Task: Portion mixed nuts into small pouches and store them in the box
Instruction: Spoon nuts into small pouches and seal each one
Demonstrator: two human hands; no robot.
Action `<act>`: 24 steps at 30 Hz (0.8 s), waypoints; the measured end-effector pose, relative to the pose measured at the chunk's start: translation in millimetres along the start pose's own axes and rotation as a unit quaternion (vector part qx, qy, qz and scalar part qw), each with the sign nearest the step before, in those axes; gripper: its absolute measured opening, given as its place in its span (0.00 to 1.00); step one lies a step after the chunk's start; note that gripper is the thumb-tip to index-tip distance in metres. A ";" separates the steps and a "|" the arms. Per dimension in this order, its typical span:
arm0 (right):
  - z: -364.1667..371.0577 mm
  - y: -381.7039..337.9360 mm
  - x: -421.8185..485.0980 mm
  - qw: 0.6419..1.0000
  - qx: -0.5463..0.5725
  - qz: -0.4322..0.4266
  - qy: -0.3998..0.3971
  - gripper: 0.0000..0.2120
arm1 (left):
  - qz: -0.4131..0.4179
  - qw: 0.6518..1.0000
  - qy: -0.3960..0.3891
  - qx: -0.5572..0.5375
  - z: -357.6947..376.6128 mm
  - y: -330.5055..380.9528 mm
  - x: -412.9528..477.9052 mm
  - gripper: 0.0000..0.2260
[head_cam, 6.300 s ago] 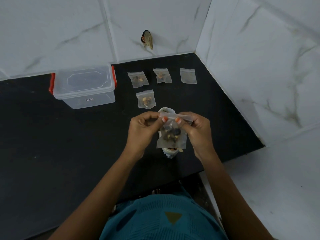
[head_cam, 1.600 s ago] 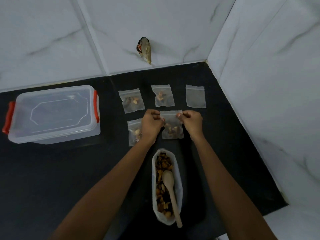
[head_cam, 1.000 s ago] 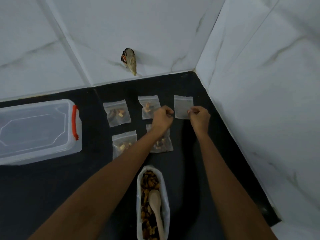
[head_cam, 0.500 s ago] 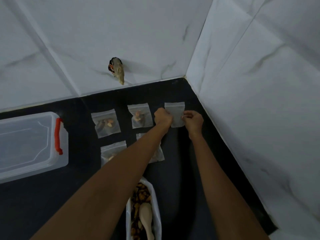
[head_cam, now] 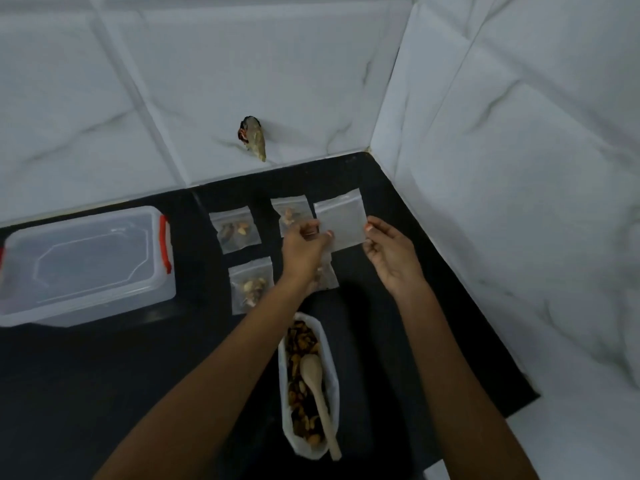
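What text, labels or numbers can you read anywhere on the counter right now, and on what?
None can be read.
The clear plastic box with red latches shows no label from this angle.
The small clear empty pouch, pinched by the left hand and right hand, the filled clear pouches and the white bag of mixed nuts look unprinted.

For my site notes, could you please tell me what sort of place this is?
Probably a home kitchen corner: a black countertop meets white marble-look wall tiles, with a clip-lid plastic box and nut bag.
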State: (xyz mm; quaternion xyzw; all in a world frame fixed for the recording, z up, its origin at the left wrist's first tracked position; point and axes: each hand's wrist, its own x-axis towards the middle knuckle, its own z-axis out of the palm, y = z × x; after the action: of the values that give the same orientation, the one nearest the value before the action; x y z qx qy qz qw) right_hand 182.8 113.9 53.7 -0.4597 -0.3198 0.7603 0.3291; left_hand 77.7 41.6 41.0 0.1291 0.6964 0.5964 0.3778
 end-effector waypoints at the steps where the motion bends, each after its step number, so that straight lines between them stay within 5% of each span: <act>1: 0.4 3.0 -12.2 1.000 0.006 0.009 -0.008 0.07 | -0.017 0.999 -0.005 -0.029 -8.6 -0.2 -10.1 0.11; 17: -15.8 84.0 -145.9 0.998 -0.015 0.050 -0.033 0.05 | -0.004 0.998 -0.057 -0.042 -114.7 -31.5 -135.6 0.09; 21: -11.2 84.9 -156.4 0.988 -0.141 -0.011 -0.061 0.09 | 0.014 0.994 -0.109 0.018 -135.4 -38.7 -153.6 0.09; 24: -7.7 81.7 -163.0 0.949 -0.277 -0.049 -0.143 0.11 | 0.029 0.986 -0.146 0.072 -148.7 -40.8 -159.8 0.10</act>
State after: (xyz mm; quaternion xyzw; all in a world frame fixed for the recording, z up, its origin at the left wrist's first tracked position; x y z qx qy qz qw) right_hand 231.8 -61.5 66.0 -0.4026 -0.5838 0.6825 0.1767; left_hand 96.5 -178.6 63.1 0.2620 0.6709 0.5303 0.4473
